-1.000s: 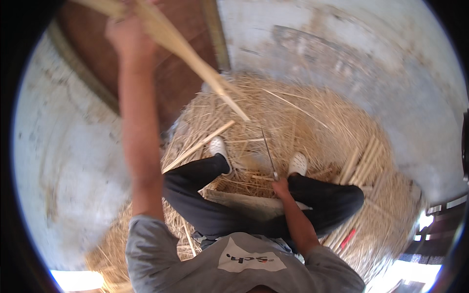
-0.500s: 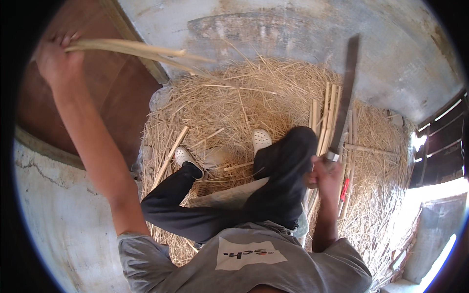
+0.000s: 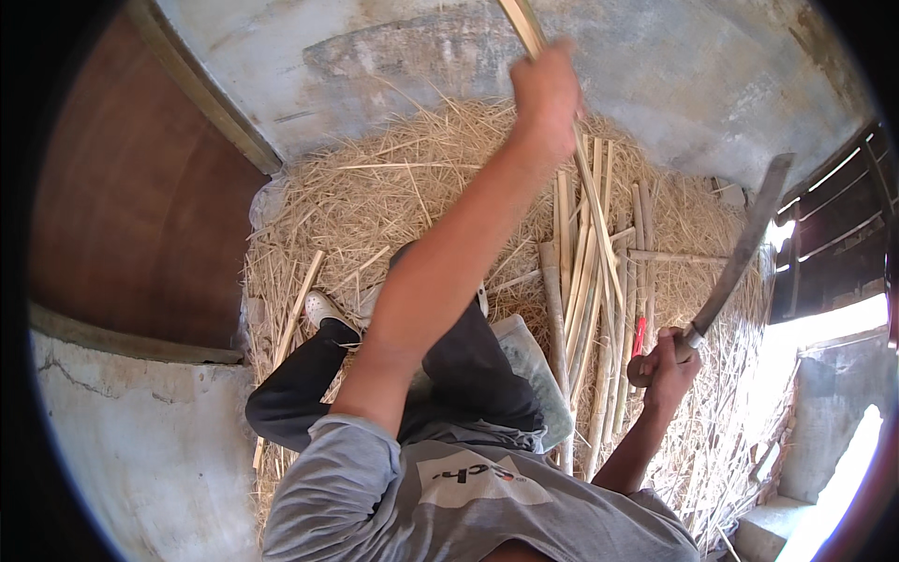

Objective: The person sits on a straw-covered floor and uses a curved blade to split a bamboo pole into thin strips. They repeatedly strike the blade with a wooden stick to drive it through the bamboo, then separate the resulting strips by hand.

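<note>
My left hand [image 3: 547,94] is raised near the far wall, its fingers closed round a long pale strip of split bamboo [image 3: 599,211]. One end of the strip rises past the upper edge of the picture; the other slants down over a pile of bamboo strips [image 3: 578,281]. At the right, my right hand [image 3: 670,367] grips the wooden handle of a machete [image 3: 744,251]. Its long dark blade points up and away to the right, apart from the bamboo. Near that hand, a narrow red object [image 3: 640,337] lies among the poles, its kind unclear.
Straw [image 3: 375,201] covers the floor. A grey-green slab or seat [image 3: 534,365] is beneath me. Bamboo lengths [image 3: 300,304] lie beside my left shoe. A plastered wall [image 3: 393,56] stands ahead, a brown panel [image 3: 140,197] at left, dark slats [image 3: 833,225] at right.
My left hand has swung from the far left across to the right with the bamboo strip. My right hand has moved outward, and the machete now tilts to the right.
</note>
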Demonstrator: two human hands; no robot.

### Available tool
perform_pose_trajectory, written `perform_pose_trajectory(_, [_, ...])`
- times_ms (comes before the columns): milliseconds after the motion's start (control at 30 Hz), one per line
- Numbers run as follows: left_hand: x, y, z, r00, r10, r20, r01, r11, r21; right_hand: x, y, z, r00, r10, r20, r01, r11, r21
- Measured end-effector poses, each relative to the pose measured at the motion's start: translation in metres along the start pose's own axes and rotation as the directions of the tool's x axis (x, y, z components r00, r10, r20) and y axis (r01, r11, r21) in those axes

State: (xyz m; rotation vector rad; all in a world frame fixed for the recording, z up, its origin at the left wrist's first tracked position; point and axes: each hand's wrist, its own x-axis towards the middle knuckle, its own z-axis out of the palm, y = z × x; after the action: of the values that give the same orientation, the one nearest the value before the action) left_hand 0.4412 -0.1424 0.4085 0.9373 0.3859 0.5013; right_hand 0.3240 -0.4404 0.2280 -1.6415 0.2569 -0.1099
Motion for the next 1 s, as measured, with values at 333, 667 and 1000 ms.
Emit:
perform_pose_trajectory(333, [0.007, -0.225, -0.022, 0.823, -0.542, 0.171, 0.524, 0.840, 0.143, 0.000, 0.086, 0.016, 0.942, 0.284, 0.181, -0.166, 0.859, -0.485])
perform_pose_trajectory(667, [0.045, -0.282, -0.021, 0.680, -0.650, 0.340, 0.625, 0.756, 0.196, 0.031, 0.150, 0.015, 0.937, 0.274, 0.217, -0.127, 0.845, -0.519])
perform_pose_trajectory(1000, [0.085, -0.157, -0.081, 0.966, -0.253, 0.059, 0.166, 0.773, 0.612, 0.088, 0.244, 0.031, 0.849, 0.528, 0.031, -0.398, 0.676, -0.621])
